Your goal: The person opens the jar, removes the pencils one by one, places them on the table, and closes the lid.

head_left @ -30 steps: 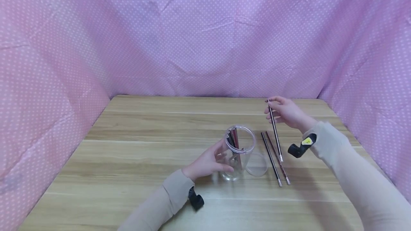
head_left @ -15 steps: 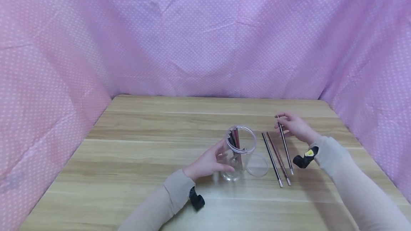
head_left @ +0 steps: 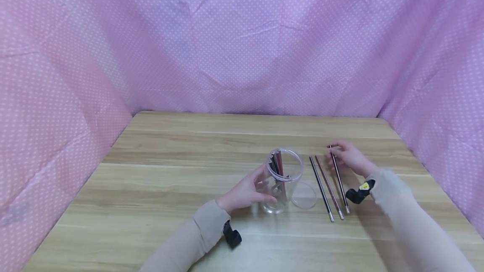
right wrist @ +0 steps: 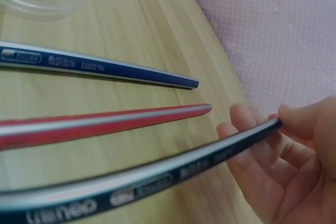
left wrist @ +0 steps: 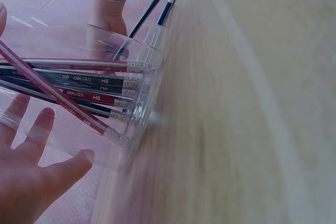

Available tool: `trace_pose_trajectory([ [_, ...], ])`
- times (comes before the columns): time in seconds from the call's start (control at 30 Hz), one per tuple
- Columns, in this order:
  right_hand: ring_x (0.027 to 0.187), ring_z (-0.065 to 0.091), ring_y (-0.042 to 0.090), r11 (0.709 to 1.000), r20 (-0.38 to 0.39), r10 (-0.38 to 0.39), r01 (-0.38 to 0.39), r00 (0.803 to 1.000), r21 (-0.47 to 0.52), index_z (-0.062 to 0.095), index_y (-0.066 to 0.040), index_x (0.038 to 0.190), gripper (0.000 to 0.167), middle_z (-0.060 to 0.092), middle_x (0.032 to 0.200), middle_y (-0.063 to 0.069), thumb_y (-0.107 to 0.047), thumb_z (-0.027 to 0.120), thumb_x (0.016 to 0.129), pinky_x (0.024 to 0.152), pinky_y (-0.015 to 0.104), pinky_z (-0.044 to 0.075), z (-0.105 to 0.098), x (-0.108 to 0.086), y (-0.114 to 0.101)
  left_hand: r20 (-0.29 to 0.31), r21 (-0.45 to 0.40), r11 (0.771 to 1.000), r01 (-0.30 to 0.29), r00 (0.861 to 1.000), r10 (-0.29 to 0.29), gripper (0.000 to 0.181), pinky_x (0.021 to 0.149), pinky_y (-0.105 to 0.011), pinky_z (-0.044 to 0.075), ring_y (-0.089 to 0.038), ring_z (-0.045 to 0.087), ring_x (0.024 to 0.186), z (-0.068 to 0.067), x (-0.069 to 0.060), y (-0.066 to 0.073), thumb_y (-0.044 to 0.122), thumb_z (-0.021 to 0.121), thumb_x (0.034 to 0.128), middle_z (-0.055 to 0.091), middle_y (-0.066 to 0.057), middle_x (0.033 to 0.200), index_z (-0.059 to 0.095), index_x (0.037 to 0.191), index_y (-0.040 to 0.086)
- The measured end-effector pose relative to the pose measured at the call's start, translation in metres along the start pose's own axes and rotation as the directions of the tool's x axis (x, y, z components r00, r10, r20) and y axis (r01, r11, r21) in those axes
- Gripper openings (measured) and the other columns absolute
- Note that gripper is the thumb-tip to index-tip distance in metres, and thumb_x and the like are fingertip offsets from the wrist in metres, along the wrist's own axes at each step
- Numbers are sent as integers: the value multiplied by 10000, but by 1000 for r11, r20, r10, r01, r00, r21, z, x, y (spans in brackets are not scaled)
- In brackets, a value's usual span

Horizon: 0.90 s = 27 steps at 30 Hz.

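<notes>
A clear, smooth plastic jar [head_left: 283, 178], round-mouthed, stands on the wood-grained table [head_left: 151, 205], and the left hand [head_left: 245, 190] holds it, thumb in front and fingers round the far side. The right hand [head_left: 349, 156] pinches the blunt end of a glossy dark pencil [right wrist: 199, 161] with a silver stripe, thumb against fingers; its eraser end points toward the person. Just beside it lie a dark blue pencil [right wrist: 105, 66] and a red pencil [right wrist: 105, 124], making three outside the jar. The jarred pencils [left wrist: 89, 96] lean together, erasers at the base: three red, at least two dark, the overlap hiding the exact number. One transparent, disc-shaped lid [head_left: 304, 195] lies right of the jar. Wrinkled pink cloth [head_left: 242, 53] with white dots hangs behind.
</notes>
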State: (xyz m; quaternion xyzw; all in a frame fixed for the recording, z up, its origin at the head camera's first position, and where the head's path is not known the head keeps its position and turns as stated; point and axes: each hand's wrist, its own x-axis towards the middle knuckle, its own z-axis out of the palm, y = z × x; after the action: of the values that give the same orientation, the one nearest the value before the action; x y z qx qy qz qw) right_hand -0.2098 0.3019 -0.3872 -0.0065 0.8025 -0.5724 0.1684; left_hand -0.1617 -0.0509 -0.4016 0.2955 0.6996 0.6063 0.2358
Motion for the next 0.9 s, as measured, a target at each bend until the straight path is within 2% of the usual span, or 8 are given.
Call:
trace_pose_trajectory([
  [0.23, 717, 604, 130, 997, 50, 11, -15, 999, 81, 226, 127, 1283, 349, 564, 849, 23, -90, 314, 1024, 649, 325, 560, 1, -1, 10, 9, -6, 1000, -8, 1000, 8, 974, 1135, -407, 320, -260, 315, 1402, 2, -1, 1, 45, 760, 764, 253, 33, 1562, 180, 1519, 249],
  [0.53, 715, 581, 131, 990, 47, 11, -17, 999, 141, 250, 93, 1261, 300, 539, 850, 19, -85, 301, 1024, 640, 307, 539, 3, 4, 19, 10, -21, 1000, -18, 1000, 19, 957, 1140, -435, 307, -258, 302, 1408, 3, -1, 1, 20, 757, 760, 276, 12, 1555, 201, 1515, 213],
  [0.77, 705, 590, 119, 991, 37, 4, -8, 999, 130, 282, 110, 1252, 305, 546, 833, 14, -80, 325, 1017, 643, 298, 558, 4, 7, 22, 11, -19, 999, -39, 999, 40, 940, 1138, -439, 310, -300, 298, 1406, 5, -1, 0, 22, 747, 773, 284, -50, 1552, 193, 1517, 174],
  [0.9, 703, 597, 104, 993, 20, 8, -10, 1000, 119, 297, 125, 1239, 304, 559, 813, -2, -78, 345, 1017, 652, 278, 563, 6, 9, 22, 11, -22, 999, -35, 999, 36, 945, 1140, -427, 309, -291, 294, 1409, 5, 0, -1, 25, 749, 771, 282, -43, 1553, 191, 1517, 181],
])
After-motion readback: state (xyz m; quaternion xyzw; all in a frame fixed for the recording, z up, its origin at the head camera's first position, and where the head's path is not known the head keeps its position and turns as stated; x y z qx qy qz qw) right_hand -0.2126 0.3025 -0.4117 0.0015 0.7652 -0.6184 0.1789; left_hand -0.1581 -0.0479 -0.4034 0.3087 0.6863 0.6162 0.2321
